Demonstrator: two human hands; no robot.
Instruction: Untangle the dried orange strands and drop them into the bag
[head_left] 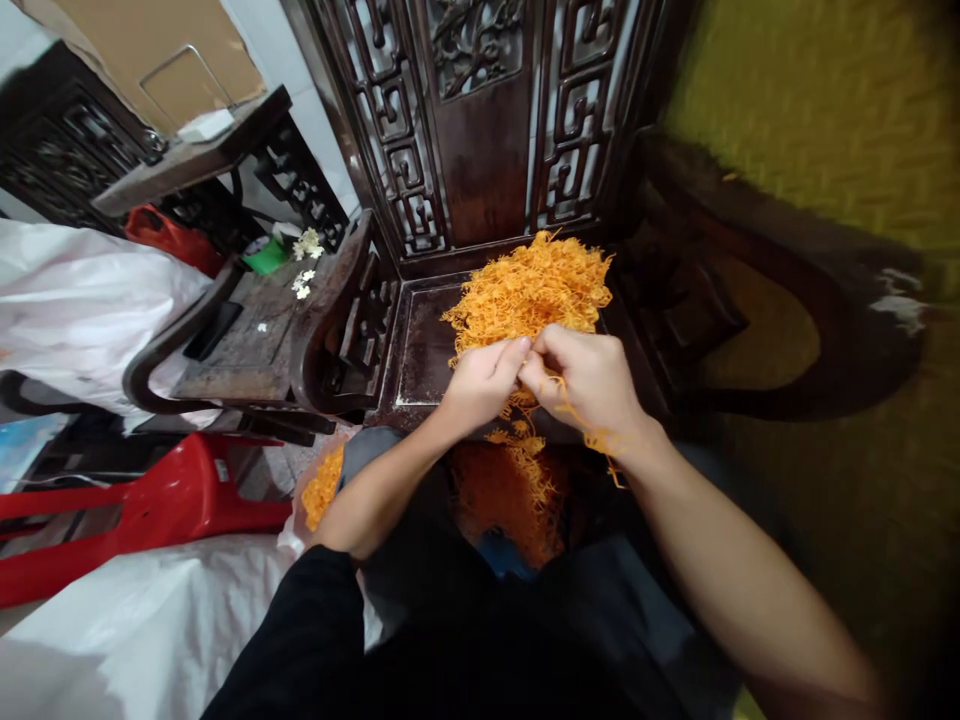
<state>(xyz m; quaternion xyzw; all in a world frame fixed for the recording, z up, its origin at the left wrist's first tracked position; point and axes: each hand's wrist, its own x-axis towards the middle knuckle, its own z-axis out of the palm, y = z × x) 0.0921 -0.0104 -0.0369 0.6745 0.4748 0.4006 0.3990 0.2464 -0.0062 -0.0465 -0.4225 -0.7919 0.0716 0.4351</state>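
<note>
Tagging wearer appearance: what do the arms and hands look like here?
Left hand and right hand are bare: no gloves, rings or watch visible. Forearms are bare too. A black sleeve covers the left upper arm; no sleeve shows on the right.

red plastic stool (150, 510), white sacks (82, 310), green cup (264, 256)

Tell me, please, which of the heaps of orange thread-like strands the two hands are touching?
The big heap of orange strands on the dark carved wooden chair seat; both the left hand and right hand pinch at its near edge.
</note>
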